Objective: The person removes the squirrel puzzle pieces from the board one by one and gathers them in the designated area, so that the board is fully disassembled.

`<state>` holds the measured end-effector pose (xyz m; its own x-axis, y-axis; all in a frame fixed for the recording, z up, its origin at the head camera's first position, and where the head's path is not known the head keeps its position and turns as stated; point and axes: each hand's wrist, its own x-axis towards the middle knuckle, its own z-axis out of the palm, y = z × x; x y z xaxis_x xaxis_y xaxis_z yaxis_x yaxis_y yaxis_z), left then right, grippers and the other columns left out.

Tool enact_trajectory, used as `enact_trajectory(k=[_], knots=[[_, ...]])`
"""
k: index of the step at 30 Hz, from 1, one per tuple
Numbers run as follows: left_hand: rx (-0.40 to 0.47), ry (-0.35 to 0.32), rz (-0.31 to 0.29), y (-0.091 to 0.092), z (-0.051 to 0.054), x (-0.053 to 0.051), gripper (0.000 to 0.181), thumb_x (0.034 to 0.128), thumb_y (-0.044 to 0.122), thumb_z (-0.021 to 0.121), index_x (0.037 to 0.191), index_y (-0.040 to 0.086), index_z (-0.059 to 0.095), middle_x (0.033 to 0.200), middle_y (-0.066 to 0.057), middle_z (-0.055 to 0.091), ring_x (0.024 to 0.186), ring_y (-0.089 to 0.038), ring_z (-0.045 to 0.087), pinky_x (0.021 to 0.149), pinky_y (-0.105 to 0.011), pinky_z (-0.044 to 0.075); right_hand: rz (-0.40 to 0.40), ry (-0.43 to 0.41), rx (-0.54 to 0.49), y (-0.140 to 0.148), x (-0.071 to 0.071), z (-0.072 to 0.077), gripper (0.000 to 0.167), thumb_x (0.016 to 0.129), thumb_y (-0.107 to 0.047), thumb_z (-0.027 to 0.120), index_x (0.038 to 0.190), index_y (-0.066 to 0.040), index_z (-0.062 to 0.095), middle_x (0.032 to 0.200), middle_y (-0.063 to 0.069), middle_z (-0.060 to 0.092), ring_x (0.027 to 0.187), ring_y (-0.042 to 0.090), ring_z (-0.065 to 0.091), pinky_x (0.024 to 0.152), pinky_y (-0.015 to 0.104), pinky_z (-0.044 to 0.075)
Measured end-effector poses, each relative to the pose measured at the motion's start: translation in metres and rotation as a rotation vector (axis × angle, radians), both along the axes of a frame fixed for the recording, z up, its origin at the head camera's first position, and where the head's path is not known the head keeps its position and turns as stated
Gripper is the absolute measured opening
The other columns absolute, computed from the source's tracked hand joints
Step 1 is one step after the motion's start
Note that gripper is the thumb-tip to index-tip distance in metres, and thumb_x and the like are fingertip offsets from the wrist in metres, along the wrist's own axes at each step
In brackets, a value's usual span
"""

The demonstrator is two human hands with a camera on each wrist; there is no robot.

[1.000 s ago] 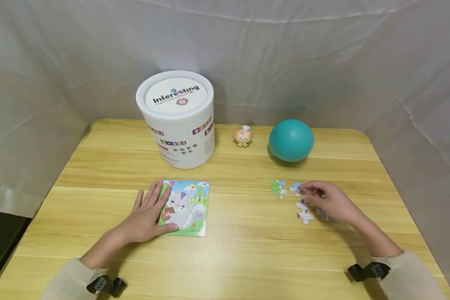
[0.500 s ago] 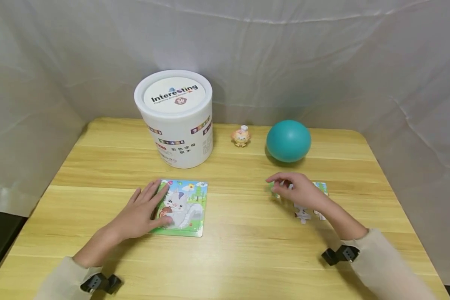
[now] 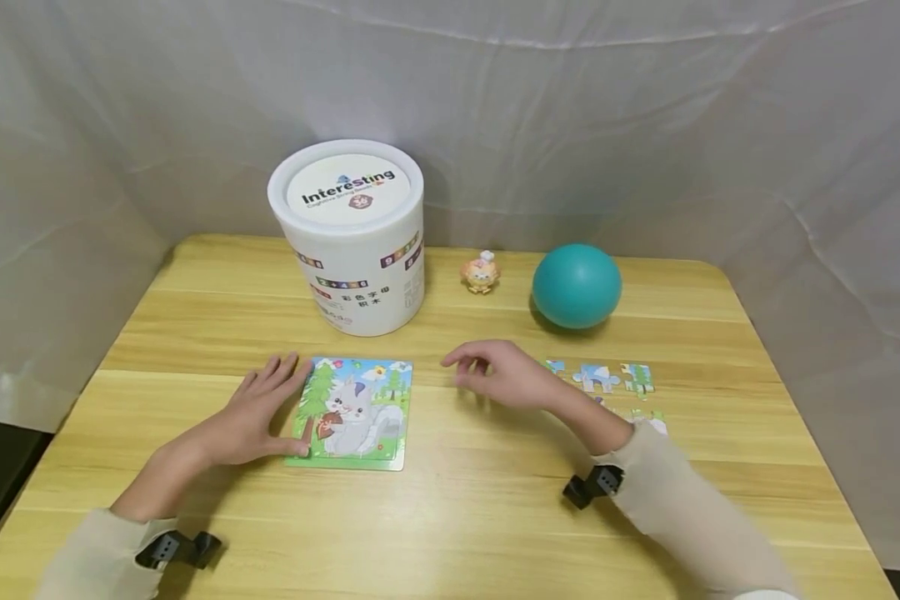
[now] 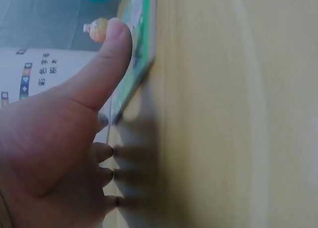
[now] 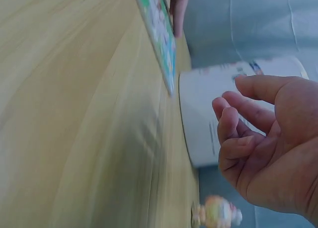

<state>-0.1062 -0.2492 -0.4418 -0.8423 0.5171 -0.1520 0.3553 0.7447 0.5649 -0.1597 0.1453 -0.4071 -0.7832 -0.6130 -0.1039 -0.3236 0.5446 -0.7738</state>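
Note:
A square squirrel puzzle board (image 3: 360, 417) lies flat on the left of the table, its picture showing. My left hand (image 3: 251, 417) is spread at its left side, fingertips by the upper left corner and thumb at the lower left edge. Above the table, right of the board, my right hand (image 3: 506, 375) hangs with loosely bent fingers; the right wrist view shows nothing in that hand (image 5: 271, 133). Loose puzzle pieces (image 3: 597, 377) lie to the right, some partly hidden by the right forearm.
A white lidded bucket (image 3: 356, 242) stands behind the board. Towards the table's back edge are a small orange figurine (image 3: 481, 273) and a teal ball (image 3: 577, 286). Grey cloth (image 3: 495, 125) hangs behind and at the sides.
My right hand has moved left, away from the loose pieces towards the board. My left hand has slid slightly left, uncovering the picture's left part.

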Motion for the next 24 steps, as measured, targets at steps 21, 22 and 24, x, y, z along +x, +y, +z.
enact_trajectory(k=[21,22,24], knots=[[0.024,-0.037,0.006,-0.002,-0.004,0.002,0.108,0.0819,0.048,0.081,0.164,0.013,0.02,0.166,-0.031,0.002,0.151,-0.054,-0.006,0.116,-0.069,-0.007,0.026,-0.062,0.01,-0.122,0.0,-0.028,0.04,0.097,-0.016,0.07,0.135,-0.003,0.064,0.112,0.003,0.07,0.087,0.006,0.059,0.08,0.02,0.049],[0.025,-0.037,0.006,-0.003,-0.004,0.002,0.108,0.0821,0.048,0.081,0.164,0.014,0.019,0.166,-0.031,0.001,0.151,-0.054,-0.006,0.116,-0.069,-0.007,0.019,-0.064,0.011,-0.125,0.001,-0.029,0.04,0.097,-0.016,0.07,0.134,-0.003,0.065,0.112,0.003,0.07,0.088,0.005,0.059,0.08,0.019,0.049],[0.03,-0.034,0.004,-0.003,-0.005,0.002,0.108,0.0825,0.048,0.081,0.164,0.015,0.018,0.166,-0.031,0.001,0.15,-0.054,-0.006,0.116,-0.069,-0.008,0.014,-0.07,0.014,-0.132,0.003,-0.031,0.04,0.096,-0.016,0.071,0.134,-0.003,0.066,0.112,0.003,0.07,0.086,0.005,0.059,0.078,0.019,0.05]])
